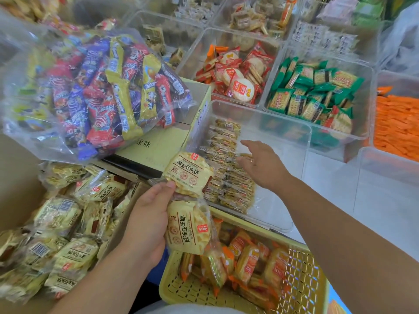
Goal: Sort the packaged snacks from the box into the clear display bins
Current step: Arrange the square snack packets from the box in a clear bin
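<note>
Clear display bins crowd the upper right of the frame, holding red packets, green packets and orange packets. At upper left a big bag of mixed sweets lies over a closed carton. A yellow basket of orange-wrapped snacks sits at the bottom.

The cardboard box at lower left is heaped with pale yellow snacks. At centre the left hand grips 2 held packets of the same kind, one above the other, with its fingers curled behind and the thumb on top. Just right of them, the nearest clear bin carries a tidy row of packets standing on edge along its left wall. The right hand reaches into that bin with its fingers straight and spread, tips resting on the row. A packet may lie under them, though the blur makes that hard to say.

The step in hand looks like filing packets into that row. To do it well, pass 1 packet at a time from the left hand to the right. Turn it on edge with its label facing the same way as its neighbours. Press it snug against the row's end so nothing topples. Start a 2nd row only once the 1st reaches the bin's wall.
</note>
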Demonstrator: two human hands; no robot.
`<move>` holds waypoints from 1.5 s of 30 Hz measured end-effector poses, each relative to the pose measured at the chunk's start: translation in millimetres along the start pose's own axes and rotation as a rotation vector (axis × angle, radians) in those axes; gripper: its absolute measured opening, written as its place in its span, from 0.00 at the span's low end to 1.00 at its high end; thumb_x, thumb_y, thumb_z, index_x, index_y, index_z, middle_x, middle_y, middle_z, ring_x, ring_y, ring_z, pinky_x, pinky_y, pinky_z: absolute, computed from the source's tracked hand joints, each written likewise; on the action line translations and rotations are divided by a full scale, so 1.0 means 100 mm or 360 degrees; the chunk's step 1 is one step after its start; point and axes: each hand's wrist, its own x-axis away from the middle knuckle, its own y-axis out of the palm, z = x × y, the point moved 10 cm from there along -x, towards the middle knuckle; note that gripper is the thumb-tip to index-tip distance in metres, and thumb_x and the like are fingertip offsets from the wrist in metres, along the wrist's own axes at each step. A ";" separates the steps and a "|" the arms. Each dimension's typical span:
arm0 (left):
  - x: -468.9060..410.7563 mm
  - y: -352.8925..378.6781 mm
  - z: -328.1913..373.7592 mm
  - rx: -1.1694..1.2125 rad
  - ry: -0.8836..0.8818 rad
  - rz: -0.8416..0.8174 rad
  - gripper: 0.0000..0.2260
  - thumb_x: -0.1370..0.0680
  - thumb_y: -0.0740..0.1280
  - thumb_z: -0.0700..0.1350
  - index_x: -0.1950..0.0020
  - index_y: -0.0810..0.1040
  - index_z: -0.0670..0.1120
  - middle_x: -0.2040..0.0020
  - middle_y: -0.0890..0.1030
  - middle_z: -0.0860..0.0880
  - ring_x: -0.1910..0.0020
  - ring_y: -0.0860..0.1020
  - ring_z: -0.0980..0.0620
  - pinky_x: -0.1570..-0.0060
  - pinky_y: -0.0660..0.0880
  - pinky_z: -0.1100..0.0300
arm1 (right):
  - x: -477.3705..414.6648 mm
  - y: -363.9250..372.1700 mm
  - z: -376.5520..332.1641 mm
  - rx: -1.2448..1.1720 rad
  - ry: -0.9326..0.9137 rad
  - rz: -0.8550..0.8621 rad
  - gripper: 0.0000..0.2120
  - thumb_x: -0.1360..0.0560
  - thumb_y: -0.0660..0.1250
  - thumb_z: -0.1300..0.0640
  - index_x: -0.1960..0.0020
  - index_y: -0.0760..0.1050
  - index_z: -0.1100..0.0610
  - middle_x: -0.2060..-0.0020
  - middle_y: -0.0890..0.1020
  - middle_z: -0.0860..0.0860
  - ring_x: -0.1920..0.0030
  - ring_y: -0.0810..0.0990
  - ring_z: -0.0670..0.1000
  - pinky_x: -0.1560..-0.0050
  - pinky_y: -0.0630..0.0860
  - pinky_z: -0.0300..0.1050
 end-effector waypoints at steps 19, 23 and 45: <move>-0.18 0.32 -0.12 -0.0134 -0.0364 -0.0361 0.24 0.35 0.76 0.56 0.46 0.85 0.42 0.55 0.88 0.43 0.58 0.87 0.47 0.65 0.83 0.52 | 0.56 -0.74 -0.01 -0.0494 -0.0236 0.0590 0.12 0.29 0.78 0.51 0.51 0.80 0.55 0.46 0.85 0.46 0.44 0.82 0.48 0.42 0.78 0.48; -0.35 0.28 -0.11 -0.0122 -0.0242 -0.0291 0.31 0.39 0.81 0.45 0.37 0.79 0.42 0.52 0.88 0.42 0.55 0.87 0.45 0.62 0.84 0.54 | 0.21 -0.82 0.37 -0.0078 -0.0030 0.0602 0.12 0.23 0.71 0.49 0.49 0.67 0.49 0.60 0.78 0.49 0.62 0.74 0.54 0.66 0.68 0.47; -0.59 0.08 -0.22 -0.0320 -0.0037 -0.0056 0.09 0.25 0.76 0.42 0.46 0.82 0.48 0.52 0.88 0.44 0.55 0.87 0.43 0.49 0.81 0.40 | -0.58 0.39 0.54 -0.0088 0.0301 -0.0601 0.50 0.37 0.76 0.29 0.21 0.61 0.43 0.25 0.66 0.54 0.28 0.70 0.58 0.36 0.67 0.48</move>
